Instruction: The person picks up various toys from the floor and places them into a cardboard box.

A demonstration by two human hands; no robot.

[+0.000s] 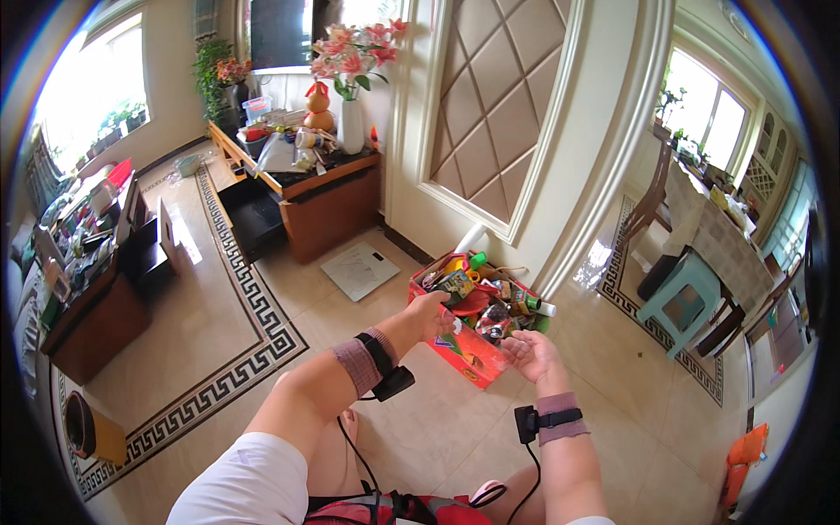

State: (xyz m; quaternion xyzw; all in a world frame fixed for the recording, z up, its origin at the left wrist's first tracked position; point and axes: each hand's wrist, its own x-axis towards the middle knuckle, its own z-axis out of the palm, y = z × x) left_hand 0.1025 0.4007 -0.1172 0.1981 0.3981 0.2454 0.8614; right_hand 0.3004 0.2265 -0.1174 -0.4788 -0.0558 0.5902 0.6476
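A red printed cardboard box (467, 359) stands on the tiled floor before me, heaped with small toys and odds and ends. My left hand (433, 316) is at the box's left front edge, palm turned inward, with nothing visible in it. By the right front corner is my right hand (535, 354), palm up, its fingers loosely bent and holding nothing. Whether either hand touches the cardboard is hard to tell. Among the contents are a red round plastic piece (470, 302), a green piece (478, 260) and a black, white and red toy (493, 323).
A flat bathroom scale (360, 270) lies left of the box. Beyond it is a cluttered cabinet (335, 223) with a vase of flowers (350, 128). A light blue plastic stool (682, 298) stands at right, a yellow bin (98, 433) at left. Cables hang from both my wrist straps.
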